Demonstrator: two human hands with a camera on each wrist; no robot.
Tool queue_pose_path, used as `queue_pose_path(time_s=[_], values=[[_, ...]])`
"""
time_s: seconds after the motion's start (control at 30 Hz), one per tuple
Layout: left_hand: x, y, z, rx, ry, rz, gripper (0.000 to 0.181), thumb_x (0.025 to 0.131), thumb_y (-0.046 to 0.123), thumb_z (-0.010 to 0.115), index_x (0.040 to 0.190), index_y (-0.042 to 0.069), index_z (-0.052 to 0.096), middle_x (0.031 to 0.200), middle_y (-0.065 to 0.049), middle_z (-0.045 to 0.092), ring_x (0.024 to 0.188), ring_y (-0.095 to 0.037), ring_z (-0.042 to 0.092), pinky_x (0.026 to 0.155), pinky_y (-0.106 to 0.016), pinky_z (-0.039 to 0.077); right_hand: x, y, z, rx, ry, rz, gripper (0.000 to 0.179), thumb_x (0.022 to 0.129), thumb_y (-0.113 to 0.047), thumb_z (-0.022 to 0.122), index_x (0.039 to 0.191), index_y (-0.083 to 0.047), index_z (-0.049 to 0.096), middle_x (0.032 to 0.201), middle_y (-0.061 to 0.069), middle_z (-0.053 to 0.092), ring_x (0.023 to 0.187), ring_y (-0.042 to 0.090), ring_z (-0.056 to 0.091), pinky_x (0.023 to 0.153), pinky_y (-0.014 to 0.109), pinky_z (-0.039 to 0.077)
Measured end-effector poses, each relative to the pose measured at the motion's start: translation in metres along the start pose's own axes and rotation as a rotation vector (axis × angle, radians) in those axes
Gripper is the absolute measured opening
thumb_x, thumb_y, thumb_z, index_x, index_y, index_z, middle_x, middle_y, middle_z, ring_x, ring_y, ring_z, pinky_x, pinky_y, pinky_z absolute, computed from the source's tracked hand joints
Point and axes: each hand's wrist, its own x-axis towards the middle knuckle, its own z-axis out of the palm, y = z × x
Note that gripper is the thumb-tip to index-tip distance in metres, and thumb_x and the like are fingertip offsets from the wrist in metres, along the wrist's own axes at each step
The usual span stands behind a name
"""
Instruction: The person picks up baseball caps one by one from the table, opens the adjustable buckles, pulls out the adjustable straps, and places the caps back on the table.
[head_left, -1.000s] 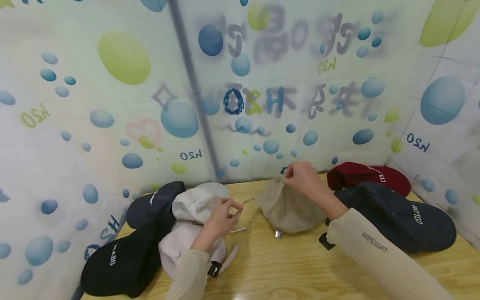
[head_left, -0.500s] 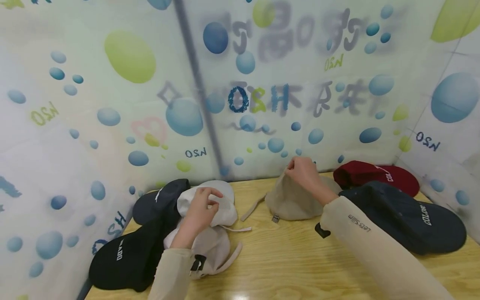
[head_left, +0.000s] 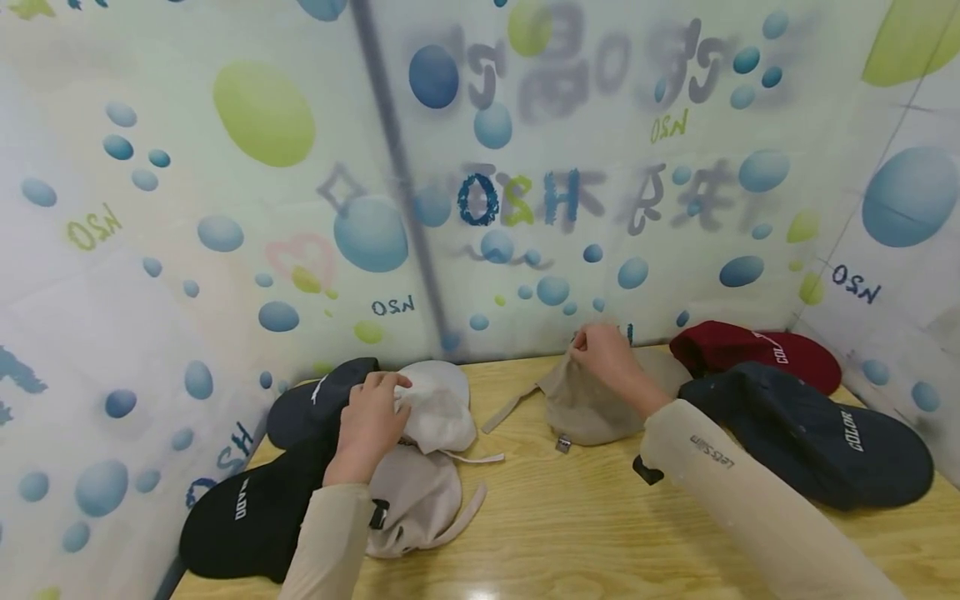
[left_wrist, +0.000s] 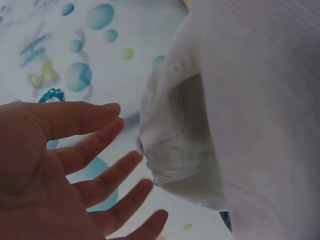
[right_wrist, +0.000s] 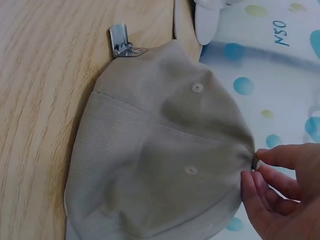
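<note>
My right hand (head_left: pixel 611 362) pinches the beige baseball cap (head_left: pixel 592 408) by the button at its crown, thumb against fingertips in the right wrist view. The cap's metal strap buckle (right_wrist: pixel 121 42) sticks out at its back edge, and its loose strap (head_left: pixel 512 407) trails on the table. Above the left pile, my left hand (head_left: pixel 369 425) has its fingers spread, the fingertips right at the crown of a pale cap (left_wrist: pixel 175 155) in the left wrist view. In the head view that hand overlaps a white cap (head_left: pixel 438 408); a pale pinkish cap (head_left: pixel 420 492) lies in front of it.
On the left lie a black cap (head_left: pixel 247 525) with white lettering and a dark navy cap (head_left: pixel 300 408). A dark red cap (head_left: pixel 757 358) and another navy cap (head_left: pixel 817 442) sit right of the beige one. The wooden table (head_left: pixel 555 533) meets a printed curtain (head_left: pixel 525 283) behind.
My left hand has moved left from beside the white cap to over the pile, its fingers loosening. The right hand keeps its pinch; the beige cap rose slightly, then lowered.
</note>
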Motion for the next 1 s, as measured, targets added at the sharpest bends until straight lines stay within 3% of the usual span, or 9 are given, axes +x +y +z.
queue_pose_path(time_s=[0.2,0.27,0.47,0.7,1.0], values=[[-0.005,-0.002,0.002,0.040,-0.114,-0.025,0.044,0.097,0.017,0.064,0.139,0.009,0.052,0.153,-0.021,0.038,0.139,-0.049,0.032,0.100,-0.064,0.041,-0.013,-0.014,-0.001,-0.027,-0.029,-0.066,0.018,0.096,-0.011,0.058,0.105,0.002,0.069,0.107,0.020,0.068,0.095,0.031,0.065,0.082,0.044,0.056],[-0.006,-0.002,0.002,0.039,-0.127,-0.018,0.044,0.097,0.019,0.065,0.138,0.008,0.053,0.153,-0.021,0.038,0.140,-0.048,0.031,0.100,-0.064,0.041,-0.017,-0.022,-0.002,-0.030,-0.053,-0.086,0.020,0.095,-0.012,0.060,0.108,0.000,0.068,0.109,0.018,0.066,0.097,0.029,0.064,0.082,0.043,0.055],[-0.008,0.003,0.000,0.039,-0.121,0.000,0.035,0.097,0.014,0.064,0.131,0.006,0.057,0.146,-0.024,0.045,0.132,-0.047,0.041,0.095,-0.056,0.047,-0.023,-0.051,0.000,-0.071,-0.096,-0.150,0.022,0.097,-0.019,0.063,0.111,-0.004,0.068,0.103,0.010,0.066,0.089,0.022,0.061,0.077,0.037,0.053],[-0.007,0.005,-0.006,0.091,-0.086,0.055,0.027,0.093,0.006,0.066,0.120,0.004,0.064,0.127,-0.023,0.058,0.109,-0.042,0.057,0.083,-0.048,0.052,-0.026,-0.080,0.005,-0.073,-0.103,-0.234,0.019,0.094,-0.020,0.068,0.108,-0.007,0.070,0.096,0.005,0.066,0.083,0.017,0.059,0.072,0.032,0.051],[0.003,0.002,-0.006,0.275,-0.041,0.115,0.023,0.090,-0.004,0.064,0.109,0.007,0.070,0.103,-0.016,0.065,0.094,-0.037,0.061,0.079,-0.047,0.054,-0.032,-0.097,0.013,-0.064,-0.109,-0.277,0.015,0.094,-0.020,0.070,0.104,-0.010,0.072,0.096,0.004,0.066,0.084,0.016,0.060,0.073,0.031,0.052]])
